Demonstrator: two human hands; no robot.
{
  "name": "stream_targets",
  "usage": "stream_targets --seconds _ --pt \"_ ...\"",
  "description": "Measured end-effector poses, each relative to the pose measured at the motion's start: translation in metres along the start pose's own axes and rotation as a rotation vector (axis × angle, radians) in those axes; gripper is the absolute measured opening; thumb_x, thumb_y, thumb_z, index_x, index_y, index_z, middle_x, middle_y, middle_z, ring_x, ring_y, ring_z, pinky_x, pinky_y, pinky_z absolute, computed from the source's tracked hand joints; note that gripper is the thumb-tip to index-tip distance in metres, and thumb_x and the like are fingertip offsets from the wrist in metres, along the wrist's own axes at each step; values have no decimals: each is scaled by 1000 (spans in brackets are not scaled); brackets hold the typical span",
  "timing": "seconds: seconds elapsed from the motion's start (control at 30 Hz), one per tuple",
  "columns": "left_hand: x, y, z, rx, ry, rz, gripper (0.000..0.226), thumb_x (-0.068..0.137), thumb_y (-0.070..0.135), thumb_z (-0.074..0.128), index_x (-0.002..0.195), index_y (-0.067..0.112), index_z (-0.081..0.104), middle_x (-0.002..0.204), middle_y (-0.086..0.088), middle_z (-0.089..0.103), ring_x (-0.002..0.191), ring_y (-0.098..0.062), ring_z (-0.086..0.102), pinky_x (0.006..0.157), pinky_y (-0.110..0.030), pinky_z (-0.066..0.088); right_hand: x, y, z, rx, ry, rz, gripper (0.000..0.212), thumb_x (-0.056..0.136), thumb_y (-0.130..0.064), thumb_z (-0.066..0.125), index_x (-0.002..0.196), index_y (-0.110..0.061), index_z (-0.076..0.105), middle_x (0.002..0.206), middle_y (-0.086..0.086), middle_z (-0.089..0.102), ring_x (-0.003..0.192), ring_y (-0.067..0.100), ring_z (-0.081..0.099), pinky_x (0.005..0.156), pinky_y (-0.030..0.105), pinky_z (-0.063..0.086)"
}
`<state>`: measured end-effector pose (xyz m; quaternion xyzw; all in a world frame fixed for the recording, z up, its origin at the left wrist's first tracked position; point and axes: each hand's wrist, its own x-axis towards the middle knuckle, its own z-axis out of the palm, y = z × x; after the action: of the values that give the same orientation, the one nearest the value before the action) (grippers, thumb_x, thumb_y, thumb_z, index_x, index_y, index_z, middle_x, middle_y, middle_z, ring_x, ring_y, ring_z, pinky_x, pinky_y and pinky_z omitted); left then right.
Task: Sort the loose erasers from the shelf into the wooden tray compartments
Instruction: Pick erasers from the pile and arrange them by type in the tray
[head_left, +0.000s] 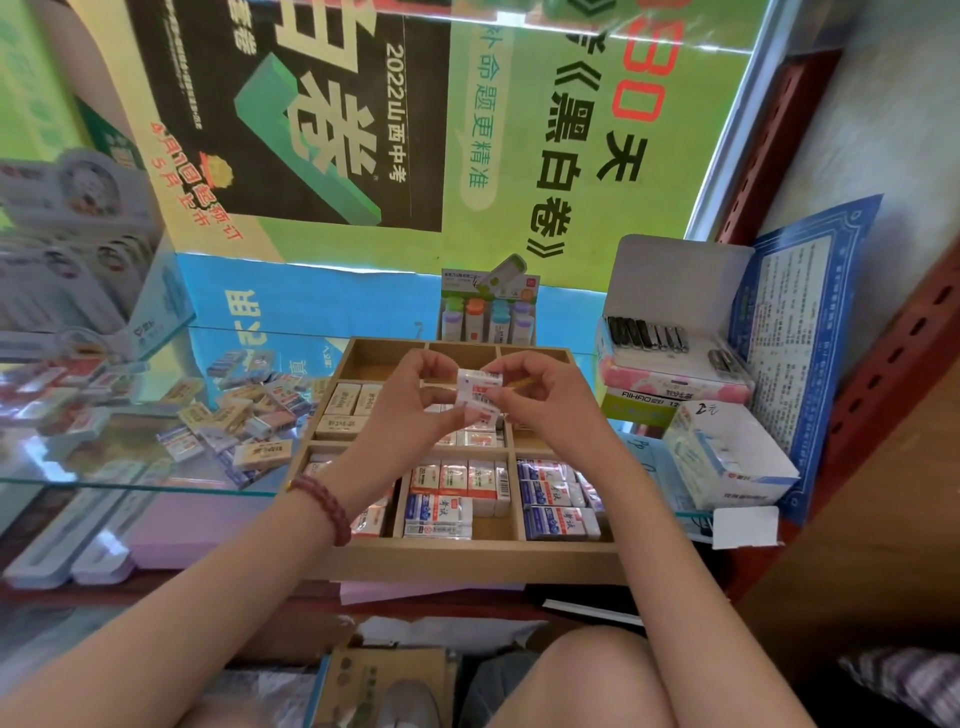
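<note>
Both hands meet above the wooden tray (467, 558). My left hand (410, 395) and my right hand (545, 400) together pinch a small stack of white erasers with red and blue labels (480, 397), held over the tray's middle row. The tray's front compartments hold rows of wrapped erasers (452, 493), blue-labelled ones (558, 499) on the right. Beige erasers (345, 410) fill a left compartment. The back compartments look bare. A heap of loose erasers (244, 415) lies on the glass shelf left of the tray.
A glass shelf edge (130, 486) runs along the front left. Behind the tray stands a display of capped correction items (488, 312). Open white boxes (670, 322) (727, 462) are stacked at the right, beside a red perforated upright (883, 374). My knees (623, 680) are below.
</note>
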<state>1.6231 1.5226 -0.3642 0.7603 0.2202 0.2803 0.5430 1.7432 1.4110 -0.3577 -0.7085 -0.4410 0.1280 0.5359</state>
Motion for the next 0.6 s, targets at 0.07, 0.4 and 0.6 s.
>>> stream_targets --seconds 0.07,0.4,0.6 --pt "-2 0 1 -1 -5 -1 43 75 7 75 109 23 54 109 6 63 96 -10 63 82 -28 54 -1 0 -1 -1 -6 11 22 83 -15 71 87 -37 66 91 -4 68 84 25 68 77 43 58" --pt "12 6 36 -417 28 -37 35 84 12 68 118 16 63 107 1 69 100 -9 65 87 -27 53 1 -7 -16 -55 39 -39 43 85 -11 69 123 -27 59 109 -7 66 92 3 64 80 18 54" --pt "18 4 45 -11 102 135 28 89 20 61 117 22 62 109 10 63 94 1 57 77 -6 43 0 6 -25 -193 147 -4 36 84 -7 68 110 -29 58 94 -18 58 75 -3 56 61 7 43"
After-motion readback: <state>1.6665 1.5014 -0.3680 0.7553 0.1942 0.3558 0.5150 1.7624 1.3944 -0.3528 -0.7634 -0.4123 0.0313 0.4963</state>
